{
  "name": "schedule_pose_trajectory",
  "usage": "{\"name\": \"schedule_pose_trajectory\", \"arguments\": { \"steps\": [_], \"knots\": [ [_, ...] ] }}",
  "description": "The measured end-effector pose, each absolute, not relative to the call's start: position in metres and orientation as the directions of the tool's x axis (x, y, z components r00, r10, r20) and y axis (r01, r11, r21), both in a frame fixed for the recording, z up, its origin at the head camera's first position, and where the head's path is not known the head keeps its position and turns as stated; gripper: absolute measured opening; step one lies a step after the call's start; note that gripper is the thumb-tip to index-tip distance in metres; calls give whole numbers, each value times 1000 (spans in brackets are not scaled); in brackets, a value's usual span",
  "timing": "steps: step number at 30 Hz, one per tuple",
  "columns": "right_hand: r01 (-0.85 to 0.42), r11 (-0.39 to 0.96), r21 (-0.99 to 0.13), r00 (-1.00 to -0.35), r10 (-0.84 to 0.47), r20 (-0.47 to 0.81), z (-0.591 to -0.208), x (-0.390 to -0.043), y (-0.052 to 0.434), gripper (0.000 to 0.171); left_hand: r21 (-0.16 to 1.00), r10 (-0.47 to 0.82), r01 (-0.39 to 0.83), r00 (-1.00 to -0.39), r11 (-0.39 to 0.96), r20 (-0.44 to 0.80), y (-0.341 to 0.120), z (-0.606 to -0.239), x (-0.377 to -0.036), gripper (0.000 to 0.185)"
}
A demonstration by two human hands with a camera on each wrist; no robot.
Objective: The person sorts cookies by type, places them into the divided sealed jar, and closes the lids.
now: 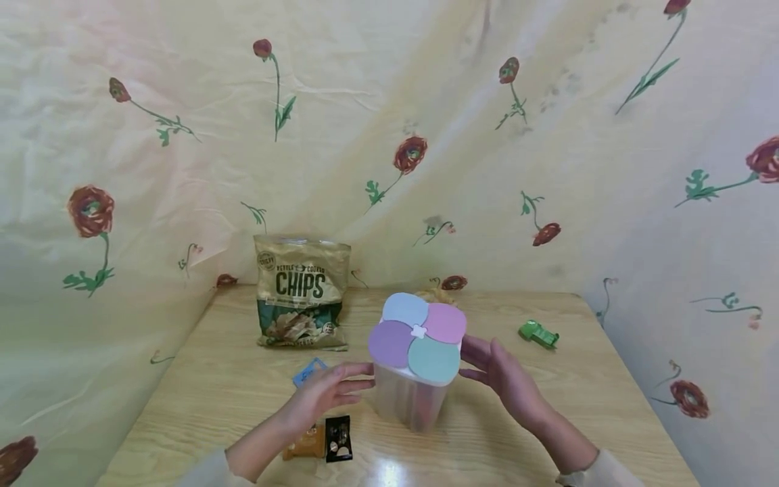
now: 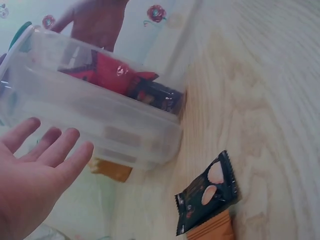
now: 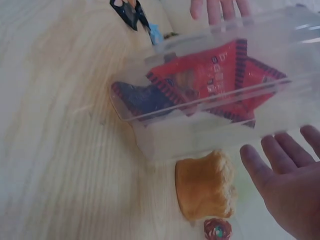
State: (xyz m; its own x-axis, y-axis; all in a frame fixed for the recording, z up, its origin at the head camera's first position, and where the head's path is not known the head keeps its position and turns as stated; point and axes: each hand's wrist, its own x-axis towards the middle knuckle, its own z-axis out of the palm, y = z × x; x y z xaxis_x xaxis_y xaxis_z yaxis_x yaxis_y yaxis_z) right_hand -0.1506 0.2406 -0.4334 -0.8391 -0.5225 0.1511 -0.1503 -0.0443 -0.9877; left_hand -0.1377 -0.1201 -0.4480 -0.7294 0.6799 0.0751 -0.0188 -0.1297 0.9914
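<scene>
A clear plastic box (image 1: 409, 399) stands on the table, topped by four petal-shaped lids (image 1: 416, 338) in blue, pink, purple and green. Red packets (image 3: 205, 75) and a dark packet (image 3: 142, 97) show through its wall in the right wrist view. My left hand (image 1: 331, 392) is at the box's left side, fingers extended and fingertips right at the wall. On the opposite side my right hand (image 1: 505, 379) has its fingers spread, tips close to the wall under the pink and green lids. Neither hand's fingers are curled round anything.
A chips bag (image 1: 301, 294) stands at the back left. Near my left hand lie a blue packet (image 1: 309, 371), an orange packet (image 1: 306, 443) and a black packet (image 1: 339, 438). A green packet (image 1: 539, 334) lies right; a brown, bread-like thing (image 3: 205, 185) sits behind the box.
</scene>
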Motion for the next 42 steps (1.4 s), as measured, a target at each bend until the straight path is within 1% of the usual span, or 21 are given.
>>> {"name": "schedule_pose_trajectory", "arguments": {
  "steps": [6, 10, 13, 15, 19, 20, 22, 25, 29, 31, 34, 38, 42],
  "knots": [
    [-112, -83, -990, -845, -516, 139, -436, -164, 238, 69, 981, 695, -41, -712, -191, 106, -122, -450, -133, 58],
    [-91, -63, -994, -854, -508, 111, -437, -169, 236, 71, 974, 707, -62, -698, -216, 113, -122, -450, -132, 56],
    [-93, -34, -995, -858, -504, 97, -437, -169, 235, 71, 980, 712, -49, -694, -193, 106, -121, -449, -132, 56],
    [-136, 4, -991, -861, -495, 116, -437, -167, 236, 67, 989, 701, -21, -708, -148, 90, -121, -448, -133, 54],
    [-293, 82, -953, -845, -489, 218, -439, -159, 237, 47, 997, 631, 53, -771, -61, 80, -122, -447, -141, 41],
    [-336, 106, -936, -838, -487, 246, -439, -157, 237, 48, 996, 611, 73, -787, -51, 89, -123, -448, -144, 40],
    [-389, 135, -911, -827, -487, 281, -442, -152, 236, 58, 991, 584, 124, -802, -41, 125, -123, -447, -152, 47],
    [-424, 157, -892, -818, -489, 302, -445, -148, 234, 75, 978, 582, 205, -793, -22, 179, -122, -447, -162, 66],
    [-444, 165, -880, -816, -479, 322, -447, -145, 230, 85, 964, 600, 258, -781, 56, 175, -117, -449, -173, 81],
    [-443, 164, -882, -819, -473, 324, -448, -143, 227, 86, 963, 605, 260, -779, 75, 163, -114, -452, -177, 84],
    [-433, 169, -885, -825, -471, 313, -449, -141, 225, 89, 966, 607, 251, -778, 65, 161, -110, -454, -178, 87],
    [-434, 190, -880, -829, -466, 308, -449, -142, 225, 91, 965, 614, 260, -768, 37, 183, -106, -453, -179, 86],
    [-425, 202, -882, -834, -466, 295, -448, -145, 226, 90, 961, 623, 272, -760, 48, 184, -105, -452, -180, 83]
  ]
}}
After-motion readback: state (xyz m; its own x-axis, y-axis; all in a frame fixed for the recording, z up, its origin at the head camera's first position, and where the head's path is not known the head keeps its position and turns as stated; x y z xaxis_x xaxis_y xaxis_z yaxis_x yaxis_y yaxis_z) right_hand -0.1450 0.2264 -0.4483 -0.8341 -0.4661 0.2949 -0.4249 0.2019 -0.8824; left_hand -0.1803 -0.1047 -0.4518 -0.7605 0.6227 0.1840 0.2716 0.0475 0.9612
